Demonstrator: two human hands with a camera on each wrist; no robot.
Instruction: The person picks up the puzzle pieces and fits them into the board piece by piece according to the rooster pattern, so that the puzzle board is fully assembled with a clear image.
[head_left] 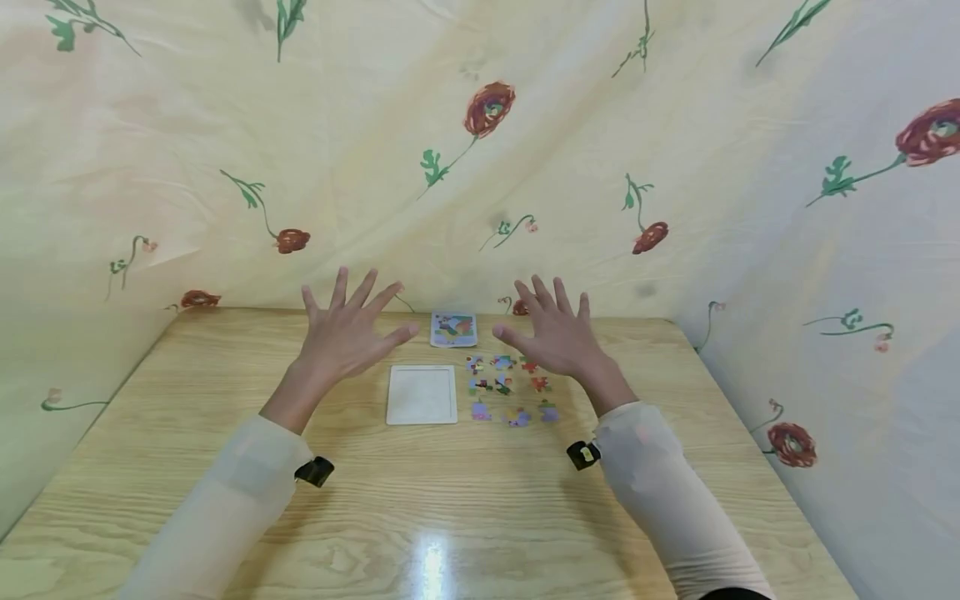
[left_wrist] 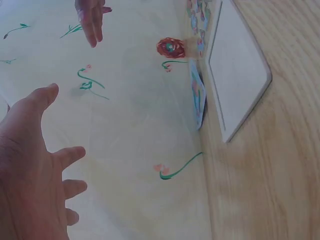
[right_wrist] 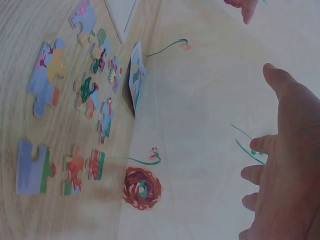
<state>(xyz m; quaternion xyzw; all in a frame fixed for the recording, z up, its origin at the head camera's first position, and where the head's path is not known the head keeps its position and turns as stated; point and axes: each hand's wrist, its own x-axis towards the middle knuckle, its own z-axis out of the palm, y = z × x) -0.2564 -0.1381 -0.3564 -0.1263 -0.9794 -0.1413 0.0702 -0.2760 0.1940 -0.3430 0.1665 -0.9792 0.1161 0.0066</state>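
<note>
- Head view: I'm hovering my left hand [head_left: 341, 337] and right hand [head_left: 558, 337] over the far part of the table [head_left: 390, 500], fingers spread on both, pinching nothing.
- Nine puzzle pieces [head_left: 517, 417] are lying loose right of the tray [head_left: 422, 396], partly beneath my right hand; none are looking joined. My judgement: the fitting isn't begun, all nine remaining.
- The white tray is lying flat, its shallow recess holding no piece. Behind it, the picture card [head_left: 453, 329] is resting by the cloth [head_left: 360, 208].
- Left wrist view: my left thumb and fingers are standing apart, touching nothing. The tray's recess is showing bare here too; pieces are only peeking in at the top.
- Right wrist view: my right fingers are likewise parting around nothing. The pieces are lying separately on the wood, outside the tray, whose corner is just showing.
</note>
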